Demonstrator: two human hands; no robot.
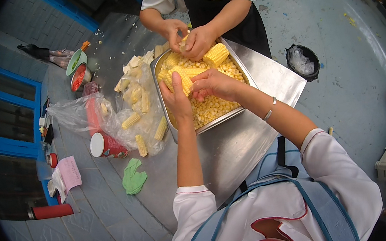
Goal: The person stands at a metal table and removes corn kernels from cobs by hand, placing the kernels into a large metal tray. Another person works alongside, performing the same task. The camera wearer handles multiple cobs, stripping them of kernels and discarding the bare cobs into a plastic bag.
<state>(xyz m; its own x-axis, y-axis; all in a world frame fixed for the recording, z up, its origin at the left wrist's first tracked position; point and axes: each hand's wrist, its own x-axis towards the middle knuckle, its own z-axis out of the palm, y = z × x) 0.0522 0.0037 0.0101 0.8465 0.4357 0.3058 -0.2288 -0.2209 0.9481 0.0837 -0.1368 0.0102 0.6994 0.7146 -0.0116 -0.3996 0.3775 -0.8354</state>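
My left hand (pixel 178 98) grips an ear of yellow corn (pixel 181 79) above a rectangular stainless steel pan (pixel 212 126). The fingers of my right hand (pixel 212 85) touch the right side of that ear; whether kernels lie under them is hidden. Loose corn kernels (pixel 210 112) fill the pan. Further ears rest on the kernels, among them a thick corn ear (pixel 216 55) at the far right. Across the pan, a co-worker's hands (pixel 195 41) hold another piece of corn, mostly covered by the fingers.
Left of the pan, several stripped cobs (pixel 131 120) lie on a clear plastic bag (pixel 148 126). A red canister (pixel 108 146) and a green cloth (pixel 134 176) are nearer me. Bowls (pixel 80 76) stand farther back. On the floor at right sits a black lined bucket (pixel 302 62).
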